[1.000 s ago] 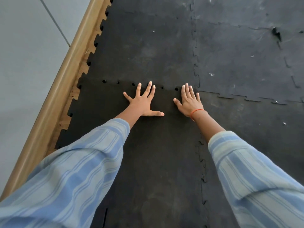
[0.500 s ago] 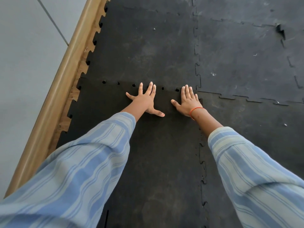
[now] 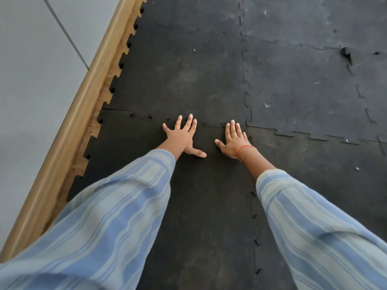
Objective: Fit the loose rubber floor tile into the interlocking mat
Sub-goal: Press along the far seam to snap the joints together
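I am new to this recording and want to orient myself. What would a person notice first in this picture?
First, two bare hands pressed flat, fingers spread, on a black rubber tile near its far toothed seam: the left hand and the right hand, which wears an orange wrist band. Striped blue sleeves fill the foreground. At the left, a wooden border runs along the mat's jagged edge.

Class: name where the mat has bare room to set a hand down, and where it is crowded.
Free: the far tile beyond the seam, and the right tile. Crowded: the loose tile's far edge, where the left hand and right hand press flat.
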